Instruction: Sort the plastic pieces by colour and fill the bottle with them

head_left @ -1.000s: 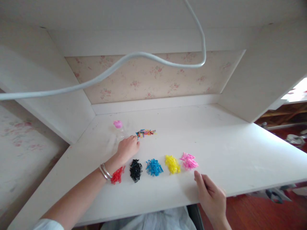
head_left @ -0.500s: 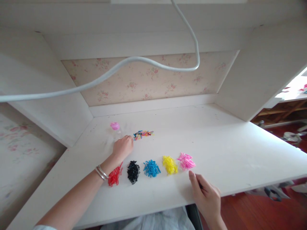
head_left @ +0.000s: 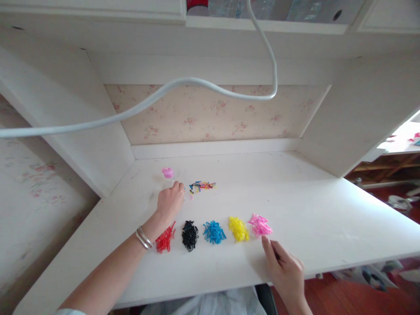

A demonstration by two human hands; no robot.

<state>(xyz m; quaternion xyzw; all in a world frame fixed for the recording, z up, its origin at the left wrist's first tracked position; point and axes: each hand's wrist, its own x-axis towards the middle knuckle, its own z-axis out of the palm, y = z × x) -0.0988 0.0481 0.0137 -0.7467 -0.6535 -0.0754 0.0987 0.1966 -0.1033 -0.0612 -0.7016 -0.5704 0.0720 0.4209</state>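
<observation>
Lying just at three o'clock of the left hand (head_left: pixel 169 202), the mixed band heap (head_left: pixel 202 185) is running nine-to-three on the bench (head_left: pixel 328 210). That grip is sitting curled, and I cannot tell whether it is pinching anything. The right hand (head_left: pixel 285 267), well apart at five o'clock, is resting spread and empty.

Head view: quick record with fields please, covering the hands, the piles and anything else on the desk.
left hand: curled on the desk, just left of the mixed pile; grip unclear
right hand: open at the front edge, fingertip near the pink pile
row: red pile, black pile, blue pile, yellow pile, pink pile
other: pink cap behind left hand; cable overhead
</observation>
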